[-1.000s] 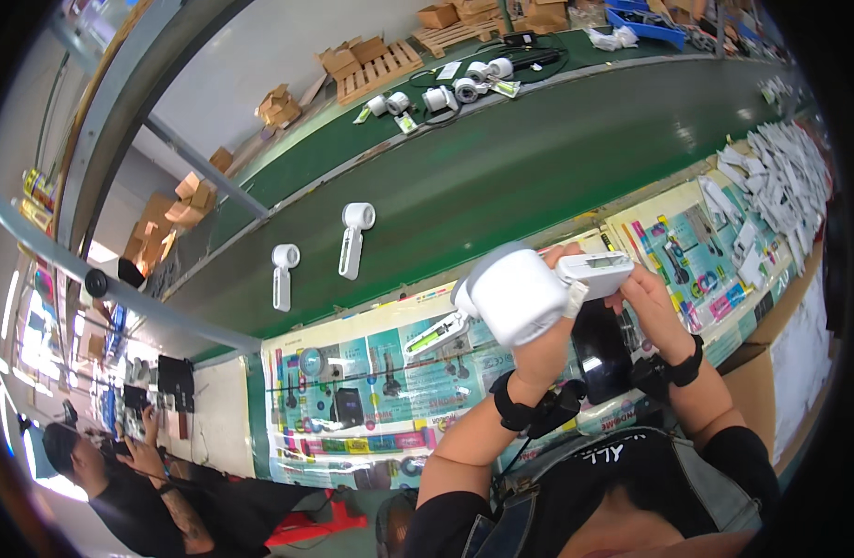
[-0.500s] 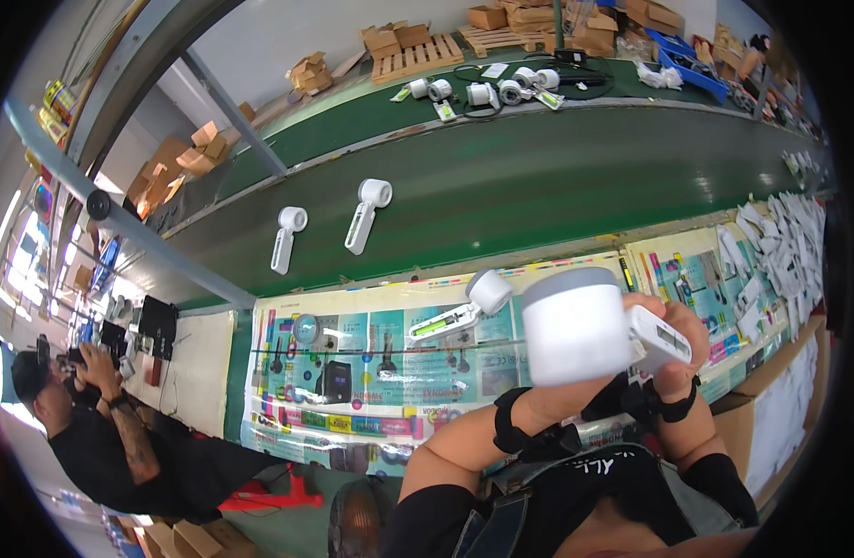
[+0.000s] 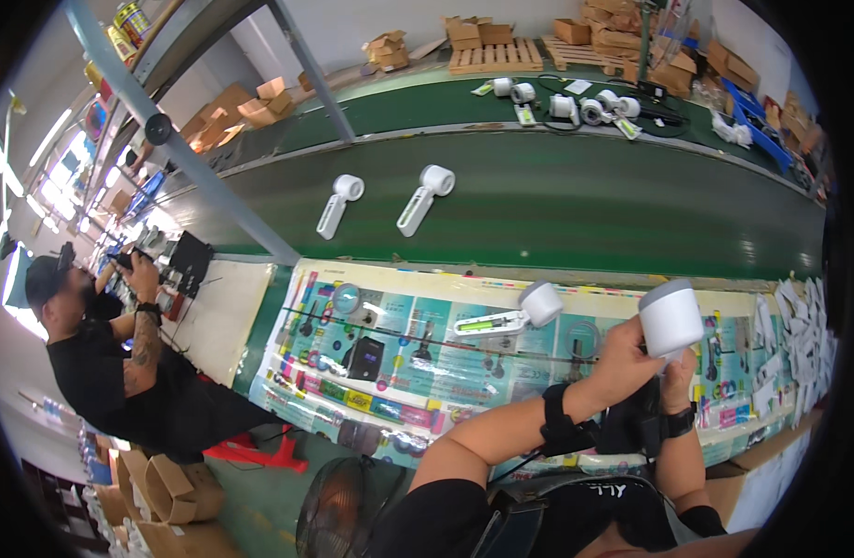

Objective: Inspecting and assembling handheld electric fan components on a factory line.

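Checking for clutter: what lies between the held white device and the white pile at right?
In the head view, printed sheeting lies between the white device and the white pile.

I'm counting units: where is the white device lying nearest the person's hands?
In the head view, the white device lies right of centre on the print-covered table, near the green conveyor, up and left of the left hand.

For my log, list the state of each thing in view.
Held white device: raised, head up
Left grip: closed on it
Right grip: under its head, closure unclear
Tabletop white device: lying, green strip showing
Left belt device: lying down
Right belt device: lying down
Lower-left cardboard box: flaps open
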The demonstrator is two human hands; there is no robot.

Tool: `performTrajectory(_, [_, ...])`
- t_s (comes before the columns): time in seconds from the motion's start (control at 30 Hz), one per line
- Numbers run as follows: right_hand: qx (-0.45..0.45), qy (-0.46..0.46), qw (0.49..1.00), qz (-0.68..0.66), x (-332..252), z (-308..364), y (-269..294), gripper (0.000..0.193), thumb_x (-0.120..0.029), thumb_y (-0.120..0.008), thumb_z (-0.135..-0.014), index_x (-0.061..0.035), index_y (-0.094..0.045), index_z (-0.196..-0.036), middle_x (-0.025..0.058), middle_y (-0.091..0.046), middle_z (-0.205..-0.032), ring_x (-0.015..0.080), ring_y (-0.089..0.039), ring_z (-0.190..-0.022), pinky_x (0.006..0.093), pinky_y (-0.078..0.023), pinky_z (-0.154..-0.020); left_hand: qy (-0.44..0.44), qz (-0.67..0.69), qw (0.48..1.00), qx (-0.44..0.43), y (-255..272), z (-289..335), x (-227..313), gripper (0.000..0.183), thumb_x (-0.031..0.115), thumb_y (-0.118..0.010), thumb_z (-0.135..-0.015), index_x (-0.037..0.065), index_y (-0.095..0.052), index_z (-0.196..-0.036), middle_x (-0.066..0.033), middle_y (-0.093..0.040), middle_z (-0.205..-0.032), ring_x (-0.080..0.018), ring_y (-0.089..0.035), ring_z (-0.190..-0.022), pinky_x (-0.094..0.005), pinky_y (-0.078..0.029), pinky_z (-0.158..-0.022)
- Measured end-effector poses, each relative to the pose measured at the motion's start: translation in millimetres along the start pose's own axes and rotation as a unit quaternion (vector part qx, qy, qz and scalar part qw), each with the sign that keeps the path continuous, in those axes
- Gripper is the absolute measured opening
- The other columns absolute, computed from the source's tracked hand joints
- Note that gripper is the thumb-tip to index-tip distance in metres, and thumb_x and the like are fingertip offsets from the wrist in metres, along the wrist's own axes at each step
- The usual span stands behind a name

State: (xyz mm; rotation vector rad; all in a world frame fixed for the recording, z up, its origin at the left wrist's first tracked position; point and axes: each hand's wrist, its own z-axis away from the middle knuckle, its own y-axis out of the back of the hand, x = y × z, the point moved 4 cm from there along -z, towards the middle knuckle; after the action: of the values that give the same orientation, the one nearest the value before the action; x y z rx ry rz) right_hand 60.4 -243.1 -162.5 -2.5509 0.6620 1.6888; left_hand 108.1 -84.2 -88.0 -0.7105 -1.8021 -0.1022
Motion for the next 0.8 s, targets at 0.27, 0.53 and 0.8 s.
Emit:
performTrajectory(0.27, [-0.018,-0.012,0.999,-0.027,-1.6,-5.0,-1.7,0.072,-0.066,-0.048,-0.079,0.0034,-0.058,-0.098,0.0069,-0.062,-0.086,0.0148,-0.057,-0.079,0.0274,-0.043,-0.068,0.009,0.003,1.0,0.0,0.6,-6.7,1.3,0.027,-0.001,-0.062,-0.072,0.0,-0.058,-0.098,-0.0074,-0.064,-0.088,-0.0128,-0.061,-0.084,-0.0278,-0.049,-0.071])
performTrajectory(0.53, [-0.044,-0.065,0.994,-0.077,2.2,-0.4,-2.8,0.069,-0.062,-0.052,-0.08,0.0039,-0.058,-0.1,0.0046,-0.061,-0.089,0.0131,-0.056,-0.081,0.0271,-0.043,-0.069,0.023,-0.009,1.0,0.017,5.5,-5.3,-4.0,0.02,0.001,-0.061,-0.074,0.0,-0.061,-0.094,-0.0078,-0.064,-0.088,-0.0133,-0.061,-0.082,-0.0274,-0.048,-0.069])
performTrajectory(0.8, [-0.007,-0.111,0.984,-0.142,-1.6,-1.2,-8.9,0.071,-0.063,-0.052,-0.08,0.0028,-0.055,-0.108,-0.0031,-0.055,-0.079,0.0022,-0.045,-0.064,0.0166,-0.031,-0.053,0.02,-0.005,0.999,0.024,0.0,-6.2,-1.2,0.029,0.003,-0.061,-0.08,-0.001,-0.053,-0.107,-0.0097,-0.061,-0.098,-0.0161,-0.059,-0.093,-0.0294,-0.047,-0.079])
